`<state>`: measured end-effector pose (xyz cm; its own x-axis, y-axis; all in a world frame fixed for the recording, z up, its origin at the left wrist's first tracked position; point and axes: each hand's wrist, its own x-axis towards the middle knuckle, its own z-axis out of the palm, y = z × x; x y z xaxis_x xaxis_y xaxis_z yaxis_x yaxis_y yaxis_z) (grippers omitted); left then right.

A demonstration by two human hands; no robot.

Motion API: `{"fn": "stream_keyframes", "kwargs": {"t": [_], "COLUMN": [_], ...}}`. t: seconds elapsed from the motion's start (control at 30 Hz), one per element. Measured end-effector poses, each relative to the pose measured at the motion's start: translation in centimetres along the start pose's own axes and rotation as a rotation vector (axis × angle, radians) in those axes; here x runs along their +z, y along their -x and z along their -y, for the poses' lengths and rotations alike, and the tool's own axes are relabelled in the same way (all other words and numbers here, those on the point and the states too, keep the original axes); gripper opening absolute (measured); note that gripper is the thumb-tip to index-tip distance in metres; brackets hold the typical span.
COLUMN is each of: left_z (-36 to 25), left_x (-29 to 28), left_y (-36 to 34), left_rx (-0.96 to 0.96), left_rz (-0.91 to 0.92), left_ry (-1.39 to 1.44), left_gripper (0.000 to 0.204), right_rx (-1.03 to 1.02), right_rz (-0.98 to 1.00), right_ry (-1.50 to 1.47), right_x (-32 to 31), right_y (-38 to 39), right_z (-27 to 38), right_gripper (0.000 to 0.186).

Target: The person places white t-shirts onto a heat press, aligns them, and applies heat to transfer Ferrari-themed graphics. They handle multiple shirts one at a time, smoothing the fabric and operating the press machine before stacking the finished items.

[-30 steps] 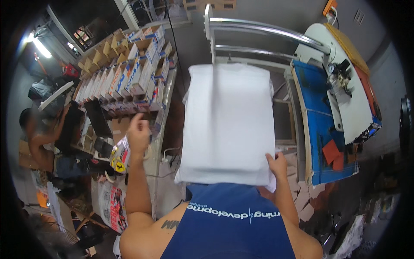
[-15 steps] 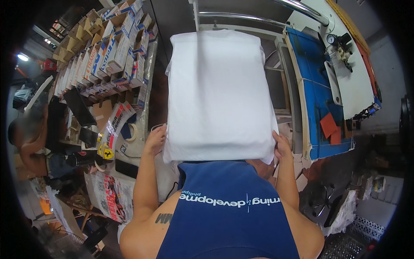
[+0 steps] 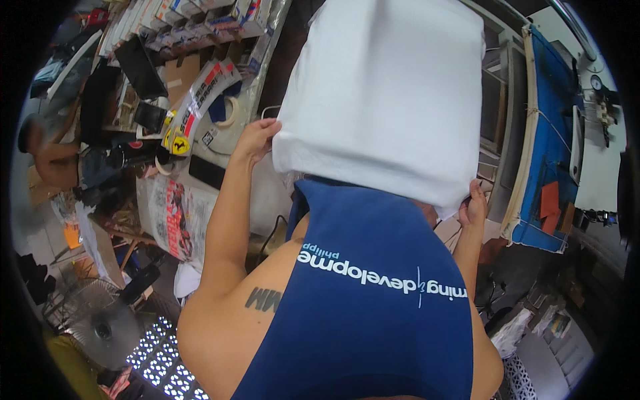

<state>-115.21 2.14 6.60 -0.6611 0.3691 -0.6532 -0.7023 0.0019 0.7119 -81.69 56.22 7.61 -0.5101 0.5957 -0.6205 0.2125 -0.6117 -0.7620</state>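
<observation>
- While both hands hold it up, a white cloth (image 3: 383,93) hangs folded in front of the person, filling the upper middle of the view above the blue vest (image 3: 373,307).
- Left hand (image 3: 255,139) grips the cloth's lower left corner; its fingers are curled shut on the edge.
- Right hand (image 3: 473,205) pinches the lower right corner from below, fingers closed on the fabric.
- Rows of small boxes (image 3: 200,13), white, blue and brown, stand along a shelf at the upper left.
- A long white package (image 3: 200,100) with red and black print and a yellow patch lies slanted below those boxes.
- A flat printed bag (image 3: 175,217), white with red and black, lies lower left, near the left arm.
- A blue-covered worktop (image 3: 550,140) runs down the right side, with a red-brown patch (image 3: 549,200) on it.
- A fan (image 3: 100,327) sits on the floor at the lower left.
</observation>
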Motion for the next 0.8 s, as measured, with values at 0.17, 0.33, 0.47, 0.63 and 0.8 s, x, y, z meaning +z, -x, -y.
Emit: {"fn": "stream_keyframes", "kwargs": {"t": [0.17,0.33,0.47,0.63,0.8], "left_z": [0.1,-0.1,0.1,0.6,4.3], "left_x": [-0.2,-0.6,-1.0,-2.0,-0.5], "left_y": [-0.2,0.5,0.7,0.2,-1.0], "left_rx": [-0.002,0.009,0.003,0.031,0.059], "left_rz": [0.006,0.137,0.082,0.104,0.120], "left_ry": [-0.043,-0.050,0.010,0.063,0.075], "left_gripper": [0.033,0.029,0.026,0.020,0.013], "right_rx": [-0.073,-0.091,-0.072,-0.093,-0.273], "right_rz": [0.029,-0.026,0.005,-0.054,-0.293], "right_ry": [-0.003,0.038,0.038,0.004,0.508], "right_x": [-0.5,-0.5,0.7,1.6,2.2], "right_y": [0.1,0.2,1.4,1.8,-0.3], "right_z": [-0.6,-1.3,-0.3,-0.2,-3.8], "right_gripper": [0.030,0.022,0.021,0.024,0.038]}}
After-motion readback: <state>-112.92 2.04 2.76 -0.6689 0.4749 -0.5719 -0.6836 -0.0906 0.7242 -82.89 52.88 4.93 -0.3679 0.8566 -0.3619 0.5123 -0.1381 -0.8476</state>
